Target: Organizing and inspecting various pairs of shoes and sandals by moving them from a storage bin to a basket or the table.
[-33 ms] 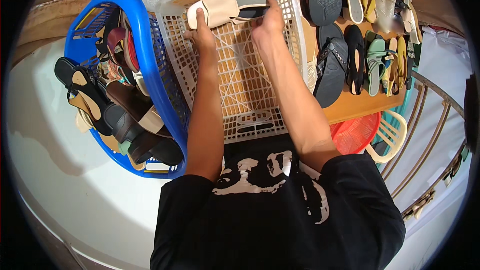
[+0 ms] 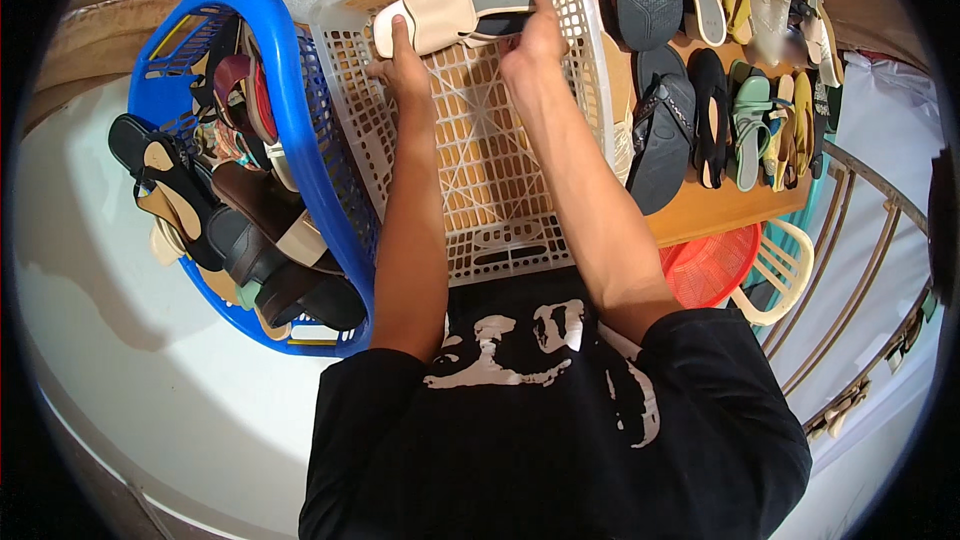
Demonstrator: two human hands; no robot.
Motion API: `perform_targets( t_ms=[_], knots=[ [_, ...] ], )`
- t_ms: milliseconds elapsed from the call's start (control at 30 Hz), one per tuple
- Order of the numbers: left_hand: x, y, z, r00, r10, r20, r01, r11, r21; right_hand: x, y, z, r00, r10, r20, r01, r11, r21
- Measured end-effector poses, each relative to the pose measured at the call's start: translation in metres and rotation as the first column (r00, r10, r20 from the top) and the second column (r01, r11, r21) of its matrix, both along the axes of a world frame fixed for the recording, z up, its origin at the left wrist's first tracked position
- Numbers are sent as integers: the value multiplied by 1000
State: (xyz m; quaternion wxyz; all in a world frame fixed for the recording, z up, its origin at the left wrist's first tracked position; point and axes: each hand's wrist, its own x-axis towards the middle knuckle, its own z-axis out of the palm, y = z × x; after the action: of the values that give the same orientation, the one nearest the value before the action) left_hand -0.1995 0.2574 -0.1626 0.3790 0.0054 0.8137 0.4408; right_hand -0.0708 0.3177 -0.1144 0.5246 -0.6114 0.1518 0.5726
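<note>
A cream slide sandal [image 2: 440,15] lies across the far end of a white plastic laundry basket [image 2: 480,190]. My left hand [image 2: 400,65] grips its strap end on the left. My right hand [image 2: 535,40] holds the heel end on the right, where the dark insole shows. Both forearms reach down into the basket. The basket's latticed floor beneath my arms is otherwise bare.
A blue basket [image 2: 300,140] on the left holds several dark and brown shoes [image 2: 250,240]. To the right, a wooden table [image 2: 720,215] carries rows of sandals and flip-flops [image 2: 700,90]. A red basket [image 2: 710,265] and a cream plastic chair [image 2: 785,270] sit under it.
</note>
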Motion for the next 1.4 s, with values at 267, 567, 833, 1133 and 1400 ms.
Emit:
perform_targets(
  t_ms=[267,567,833,1133,1400],
  knots=[
    [-4,0,-7,1000,2,22,-1,999,-32,28,0,-11,978,206,-44,-208,976,-59],
    [-15,-12,7,957,-99,272,61,987,146,54,-27,4,845,341,-412,-259,935,243],
    [-4,-57,34,933,-214,289,127,948,293,81,-64,40,696,580,-424,-355,791,499],
    [62,-186,114,828,-488,277,281,787,549,118,-168,69,482,801,-355,-587,597,547],
    [53,-271,121,873,-479,89,306,681,665,120,-245,73,382,915,-127,-806,397,439]
  ],
)
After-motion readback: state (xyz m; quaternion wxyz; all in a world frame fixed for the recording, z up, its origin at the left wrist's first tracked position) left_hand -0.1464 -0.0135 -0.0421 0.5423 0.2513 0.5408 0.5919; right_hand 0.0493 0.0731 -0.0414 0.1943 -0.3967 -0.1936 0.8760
